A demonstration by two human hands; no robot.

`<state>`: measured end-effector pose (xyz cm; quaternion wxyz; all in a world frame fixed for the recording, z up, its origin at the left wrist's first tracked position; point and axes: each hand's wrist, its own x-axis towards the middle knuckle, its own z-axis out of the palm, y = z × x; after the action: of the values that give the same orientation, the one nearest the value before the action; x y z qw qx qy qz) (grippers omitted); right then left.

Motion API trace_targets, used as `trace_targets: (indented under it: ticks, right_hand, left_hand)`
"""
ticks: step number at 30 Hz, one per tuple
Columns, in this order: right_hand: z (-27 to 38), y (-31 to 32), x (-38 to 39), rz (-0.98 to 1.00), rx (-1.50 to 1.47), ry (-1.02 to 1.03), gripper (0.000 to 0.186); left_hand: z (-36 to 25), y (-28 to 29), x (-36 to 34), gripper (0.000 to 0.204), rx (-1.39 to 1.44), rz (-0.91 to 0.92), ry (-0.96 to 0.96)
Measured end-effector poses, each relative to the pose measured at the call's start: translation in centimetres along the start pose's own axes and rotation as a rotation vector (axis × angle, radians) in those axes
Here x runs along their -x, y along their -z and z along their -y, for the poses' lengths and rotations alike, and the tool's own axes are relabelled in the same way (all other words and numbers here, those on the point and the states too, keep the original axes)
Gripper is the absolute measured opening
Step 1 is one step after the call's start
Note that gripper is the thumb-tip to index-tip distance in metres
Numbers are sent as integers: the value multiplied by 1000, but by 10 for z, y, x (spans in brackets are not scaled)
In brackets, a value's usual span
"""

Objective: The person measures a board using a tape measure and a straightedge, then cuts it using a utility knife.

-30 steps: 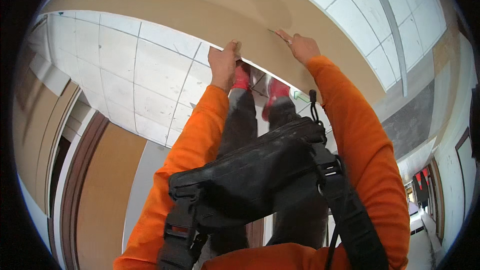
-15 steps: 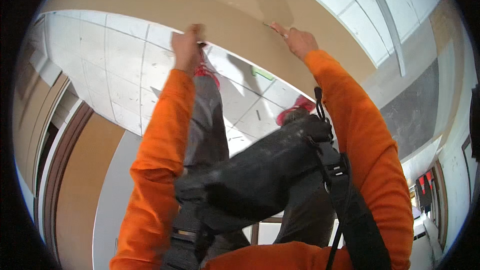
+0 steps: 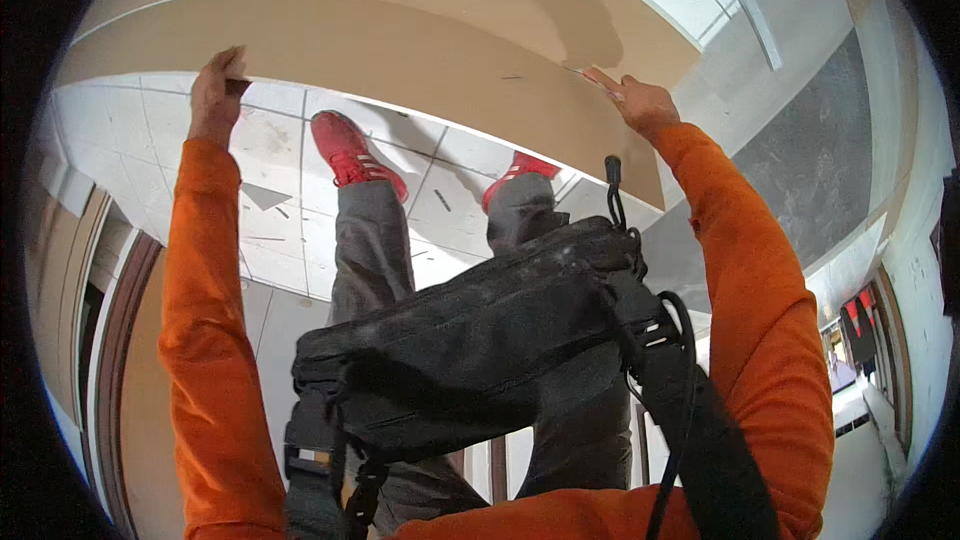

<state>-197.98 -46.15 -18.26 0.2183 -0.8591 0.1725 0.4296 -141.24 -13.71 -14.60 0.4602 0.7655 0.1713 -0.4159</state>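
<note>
A long brown paper-faced board (image 3: pixel 400 45) stretches across the top, with a pale line running lengthwise along it. At its near edge, toward the left, my left hand (image 3: pixel 214 105) is closed with the thumb side over the edge. My right hand (image 3: pixel 648 108) is over the board's right part, pinching a slim tool that looks like a utility knife (image 3: pixel 575 69). Its thin tip touches or nearly touches the board at the lengthwise line; most of its body is hidden by fingers. A short dark mark shows on the board left of the tip.
Below the board, my red shoes (image 3: pixel 345 148) stand on white floor tiles (image 3: pixel 170 140) strewn with scraps, including a grey triangular piece (image 3: pixel 266 196). A black bag (image 3: pixel 470 340) hangs at my waist. A metal strip (image 3: pixel 745 5) lies at the upper right, near a dark grey panel (image 3: pixel 800 140).
My left hand has moved left along the board's near edge. The right hand with the tool is a little farther right and lower in view. The view has shifted, and both shoes show more fully.
</note>
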Motion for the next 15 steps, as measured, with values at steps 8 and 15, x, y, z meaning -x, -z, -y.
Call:
trace_targets:
  ticks: [8,15]
  right_hand:
    - [-80,-74,69,-131,189,12,67]
    - [-100,-88,98,115,97,-119,67]
  left_hand:
    - [4,4,-8,23,-35,124,-114]
    - [-3,13,-22,23,-13,4,17]
